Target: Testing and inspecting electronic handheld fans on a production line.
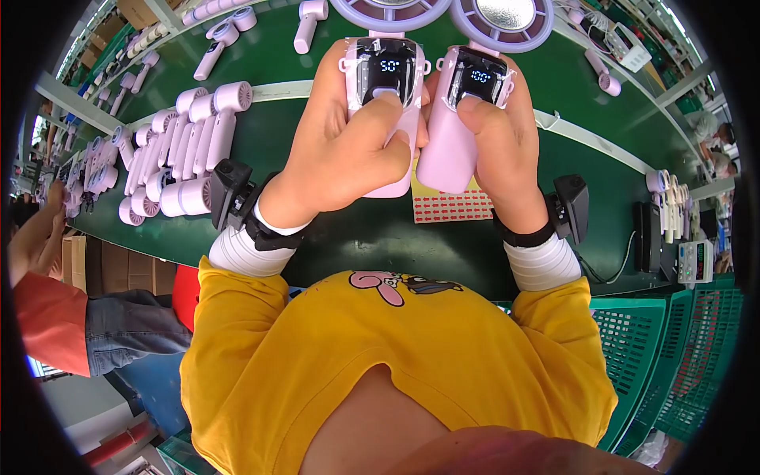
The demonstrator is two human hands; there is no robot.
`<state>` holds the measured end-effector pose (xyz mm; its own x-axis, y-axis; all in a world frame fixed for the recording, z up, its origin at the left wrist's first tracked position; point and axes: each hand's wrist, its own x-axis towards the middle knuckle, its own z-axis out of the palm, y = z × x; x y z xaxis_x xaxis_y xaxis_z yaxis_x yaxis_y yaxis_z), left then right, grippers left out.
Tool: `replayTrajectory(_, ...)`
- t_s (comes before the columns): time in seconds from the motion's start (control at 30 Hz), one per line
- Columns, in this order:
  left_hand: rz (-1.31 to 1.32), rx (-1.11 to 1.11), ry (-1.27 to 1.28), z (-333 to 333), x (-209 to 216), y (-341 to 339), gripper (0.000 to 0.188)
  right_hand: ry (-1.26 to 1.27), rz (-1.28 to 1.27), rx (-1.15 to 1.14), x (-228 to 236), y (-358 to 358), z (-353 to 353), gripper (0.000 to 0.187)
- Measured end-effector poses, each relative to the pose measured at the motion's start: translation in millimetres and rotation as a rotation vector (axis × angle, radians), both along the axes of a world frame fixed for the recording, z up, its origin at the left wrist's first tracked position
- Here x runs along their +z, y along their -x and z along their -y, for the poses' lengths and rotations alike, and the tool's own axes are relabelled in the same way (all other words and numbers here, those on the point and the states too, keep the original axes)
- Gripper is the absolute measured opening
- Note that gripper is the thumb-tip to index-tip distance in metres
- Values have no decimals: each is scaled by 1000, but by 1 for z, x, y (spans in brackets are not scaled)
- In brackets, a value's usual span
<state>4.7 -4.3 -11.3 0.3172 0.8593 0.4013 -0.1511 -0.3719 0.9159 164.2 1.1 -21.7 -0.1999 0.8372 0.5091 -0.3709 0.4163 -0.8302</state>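
Note:
Each of my hands is closed round a pink handheld fan, and the two fans stand side by side over the green bench. My left hand (pixel 348 150) grips the left fan (pixel 388 186), its thumb on the button below a lit display. The right fan (pixel 447 154) is in my right hand (pixel 507 131), with that thumb just under its lit display. Both round purple fan heads point away from me and run past the top edge. Clear film covers the display areas. Below the fans lies a sheet of red arrow stickers (pixel 453 207), partly hidden by them.
Many pink fans (pixel 186 146) lie stacked at the left. More fans (pixel 223 39) rest beyond the pale divider rail (pixel 281 91). At the right are a small boxed meter (pixel 697 261), further fans (pixel 669 198) and green crates (pixel 633 340). A person in red (pixel 51 321) works at the left.

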Motion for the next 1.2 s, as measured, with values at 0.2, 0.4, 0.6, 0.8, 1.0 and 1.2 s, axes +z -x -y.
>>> replayTrajectory(0.2,-109,14,-55,-2,-1,2,23,-10,-13,37,2,1,0,35)
replayTrajectory(0.4,58,-59,-3,-1,0,-2,24,-25,-26,61,1,1,-1,34)
replayTrajectory(0.6,70,-77,-2,-1,-1,-1,25,-29,-29,57,2,1,0,34)
replayTrajectory(0.8,-75,1,-15,-2,0,3,23,-26,-26,50,2,1,0,34)
replayTrajectory(1.0,-85,-10,-19,-3,-1,4,19,-26,1,14,2,0,-1,34)
replayTrajectory(1.2,78,-81,51,-3,-1,1,27,-13,24,-38,-1,2,-3,35)
